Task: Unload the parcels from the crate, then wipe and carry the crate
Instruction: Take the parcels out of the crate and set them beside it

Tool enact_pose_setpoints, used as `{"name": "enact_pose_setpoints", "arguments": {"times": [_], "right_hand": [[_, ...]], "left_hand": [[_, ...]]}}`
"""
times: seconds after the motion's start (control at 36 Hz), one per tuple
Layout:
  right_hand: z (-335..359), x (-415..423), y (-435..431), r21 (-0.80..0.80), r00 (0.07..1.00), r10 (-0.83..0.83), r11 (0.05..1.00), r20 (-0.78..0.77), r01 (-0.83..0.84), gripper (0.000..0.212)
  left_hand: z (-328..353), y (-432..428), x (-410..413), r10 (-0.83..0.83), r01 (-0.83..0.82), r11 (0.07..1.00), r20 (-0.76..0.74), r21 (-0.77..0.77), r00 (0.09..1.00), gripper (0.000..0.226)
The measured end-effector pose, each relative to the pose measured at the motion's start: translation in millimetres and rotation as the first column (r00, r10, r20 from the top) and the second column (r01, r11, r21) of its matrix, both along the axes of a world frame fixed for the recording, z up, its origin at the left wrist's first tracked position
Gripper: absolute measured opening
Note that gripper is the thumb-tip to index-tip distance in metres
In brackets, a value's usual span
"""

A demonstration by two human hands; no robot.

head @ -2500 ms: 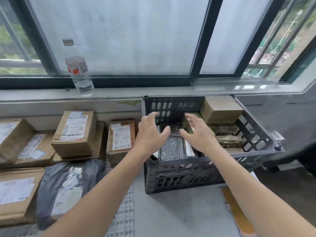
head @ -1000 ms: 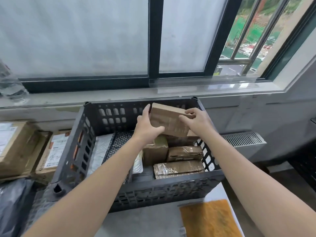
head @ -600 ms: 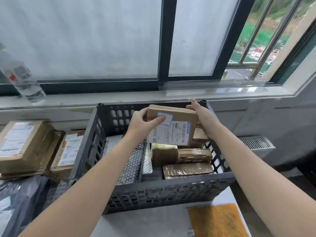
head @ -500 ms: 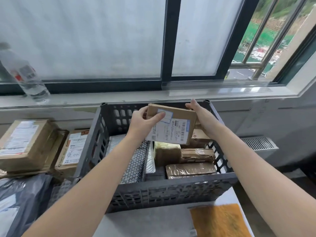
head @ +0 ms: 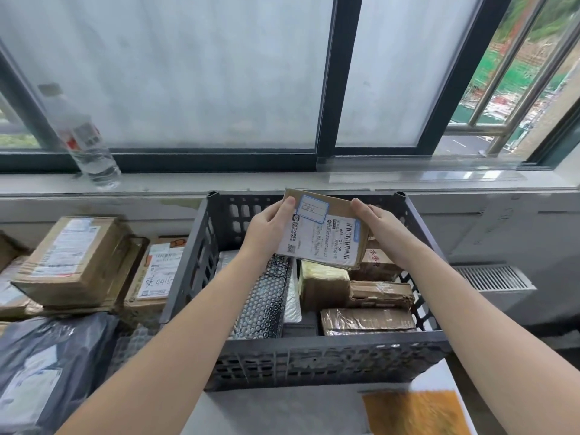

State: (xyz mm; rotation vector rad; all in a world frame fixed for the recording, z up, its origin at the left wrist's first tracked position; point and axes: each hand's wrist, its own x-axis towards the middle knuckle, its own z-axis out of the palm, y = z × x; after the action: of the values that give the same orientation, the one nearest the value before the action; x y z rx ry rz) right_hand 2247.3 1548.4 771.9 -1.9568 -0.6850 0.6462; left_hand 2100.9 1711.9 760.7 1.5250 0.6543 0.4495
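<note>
Crate holds taped boxes, bubble mailers; labelled parcel held above.

A dark slatted crate is sitting open; a labelled cardboard box is hanging tilted over its twelve o'clock end; taped brown parcels are lying inside at three o'clock, bubble mailers at nine.

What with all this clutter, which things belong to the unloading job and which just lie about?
Job: crate, labelled box in left hand and right hand, taped boxes inside, unloaded parcels, perhaps orange cloth.
Lying about: water bottle, wall vent.
</note>
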Motion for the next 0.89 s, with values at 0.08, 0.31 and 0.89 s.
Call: {"name": "enact_pose_setpoints", "arguments": {"times": [0.08, 0.31, 0.89], "right_hand": [[-0.5, 1.0, 2.4, 0.006, 1.000, -0.018, 1.000, -0.009, 0.018, 0.077], [-2.9, -4.0, 20.6, 0.011, 0.994, -0.021, 1.000, 0.111, 0.020, 0.039], [0.2, -46.1, 66.1, 0.045, 0.994, 0.011, 0.999, 0.106, -0.016, 0.044]], "left_hand": [[0.5, -0.1, -3.0, 0.005, -0.005, 1.000, 0.019, -0.004, 1.000, 0.042], [-4.5, 4.8, -14.6, 0.079, -0.080, 0.997, 0.045, 0.020, 0.996, 0.055], [1.6, 28.4, -67.5, 0.024, -0.026, 0.999, 0.042, 0.041, 0.999, 0.053]]}}
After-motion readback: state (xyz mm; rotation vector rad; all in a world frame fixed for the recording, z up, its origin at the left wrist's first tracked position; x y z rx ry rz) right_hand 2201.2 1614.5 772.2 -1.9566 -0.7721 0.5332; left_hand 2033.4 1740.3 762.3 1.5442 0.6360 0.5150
